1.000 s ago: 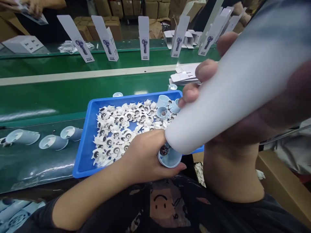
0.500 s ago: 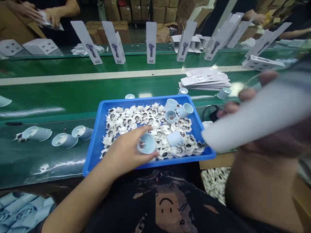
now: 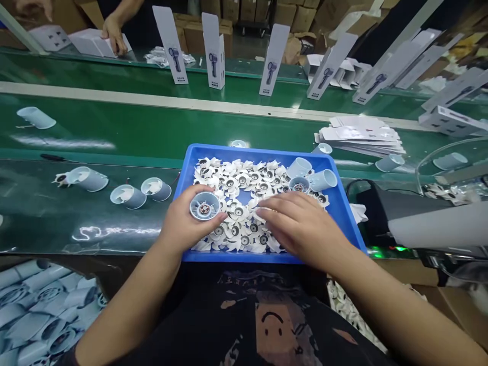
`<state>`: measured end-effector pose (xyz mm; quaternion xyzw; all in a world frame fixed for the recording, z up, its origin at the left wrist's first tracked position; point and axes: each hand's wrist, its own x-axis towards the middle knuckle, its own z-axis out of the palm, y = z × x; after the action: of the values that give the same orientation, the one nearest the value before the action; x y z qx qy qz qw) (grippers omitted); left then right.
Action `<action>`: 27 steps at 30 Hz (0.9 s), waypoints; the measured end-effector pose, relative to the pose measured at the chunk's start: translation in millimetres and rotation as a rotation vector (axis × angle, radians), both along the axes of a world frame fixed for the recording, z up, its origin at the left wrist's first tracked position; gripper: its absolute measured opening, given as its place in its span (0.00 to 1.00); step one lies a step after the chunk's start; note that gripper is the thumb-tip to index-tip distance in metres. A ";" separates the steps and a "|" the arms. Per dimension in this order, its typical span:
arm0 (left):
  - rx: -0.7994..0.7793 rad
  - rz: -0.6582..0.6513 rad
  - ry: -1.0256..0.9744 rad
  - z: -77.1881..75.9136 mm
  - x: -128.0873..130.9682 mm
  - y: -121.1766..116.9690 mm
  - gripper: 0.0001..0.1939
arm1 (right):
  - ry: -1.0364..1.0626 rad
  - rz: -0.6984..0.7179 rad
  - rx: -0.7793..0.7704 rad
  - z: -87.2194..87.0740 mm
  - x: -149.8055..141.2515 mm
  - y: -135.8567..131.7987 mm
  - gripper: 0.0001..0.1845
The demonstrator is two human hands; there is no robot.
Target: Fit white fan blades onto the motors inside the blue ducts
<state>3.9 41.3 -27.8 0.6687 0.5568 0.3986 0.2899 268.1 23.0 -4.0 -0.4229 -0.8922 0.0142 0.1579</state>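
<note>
My left hand (image 3: 183, 223) grips a pale blue round housing (image 3: 205, 206) with a small motor showing inside, held over the left part of a blue tray (image 3: 345, 211). The tray holds several white fan impellers (image 3: 244, 183) and a few more blue housings (image 3: 324, 179). My right hand (image 3: 301, 226) lies palm down on the impellers in the tray's middle, fingers spread and reaching left; whether it pinches one is hidden.
Three blue housings (image 3: 127, 195) lie on the green belt (image 3: 114, 137) left of the tray. A white tube-shaped tool (image 3: 438, 229) rests at the right. Flat cartons (image 3: 362, 134) and upright product boxes (image 3: 213, 51) stand beyond. Another person's hand (image 3: 112, 33) works at the far side.
My right hand has let go of the white tube tool, which now rests at the right, and come down onto the impellers. My left hand carried the housing left and up over the tray.
</note>
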 end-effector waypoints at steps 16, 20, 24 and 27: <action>-0.128 -0.087 0.016 2.0 -3.2 1.0 0.22 | -0.496 -0.051 -0.638 -15.8 -32.4 84.9 0.06; -0.088 -0.035 -0.126 -2.5 -3.4 -4.8 0.27 | -0.168 -0.171 -0.651 -5.1 -25.1 72.1 0.04; -0.083 -0.154 -0.263 -2.9 0.7 -16.7 0.30 | 0.342 -0.069 -0.813 10.6 -23.7 43.1 0.14; -0.080 -0.272 -0.176 2.8 4.7 -22.8 0.27 | 0.649 0.028 -0.948 11.1 -27.5 20.3 0.20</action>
<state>8.6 18.5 -25.0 0.6882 0.4490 0.3903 0.4153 240.5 43.3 7.1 -0.4096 -0.6997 0.5438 0.2167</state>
